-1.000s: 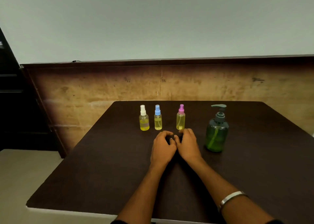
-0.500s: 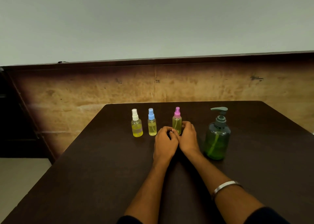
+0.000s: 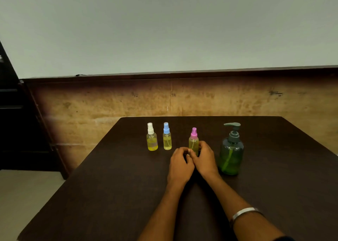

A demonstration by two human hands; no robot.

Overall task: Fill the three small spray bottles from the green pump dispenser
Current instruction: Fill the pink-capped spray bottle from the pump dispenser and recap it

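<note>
The right hand (image 3: 204,158) had its grip closed around the lower part of the pink-capped bottle (image 3: 193,142), fingers curled behind the bottle's right side and thumb at the front; the bottle stood upright on the dark desk (image 3: 109,195), its base hidden by the hands; the left hand (image 3: 180,164) lay pressed against the right, fingertips meeting at the foot of the same bottle, curled loosely; whether the left hand actually gripped the bottle or only touched it could not be told.

To the left of the grip, and a little farther from the person, stood the blue-capped bottle (image 3: 167,137) and, just beyond it, the white-capped bottle (image 3: 151,138); the two were close together but apart, both upright, both clear of the hands; each held yellow liquid, the white-capped one looking a deeper yellow near the bottom; the pink-capped bottle also showed pale yellow liquid inside.

To the right of the grip, near but not touching the right hand, stood the green pump dispenser (image 3: 231,154); its dark nozzle pointed left; a tube showed through its tinted body.

A silver bangle (image 3: 243,213) circled the right forearm; behind the desk ran a worn wooden panel (image 3: 182,98) under a pale wall (image 3: 164,30).
</note>
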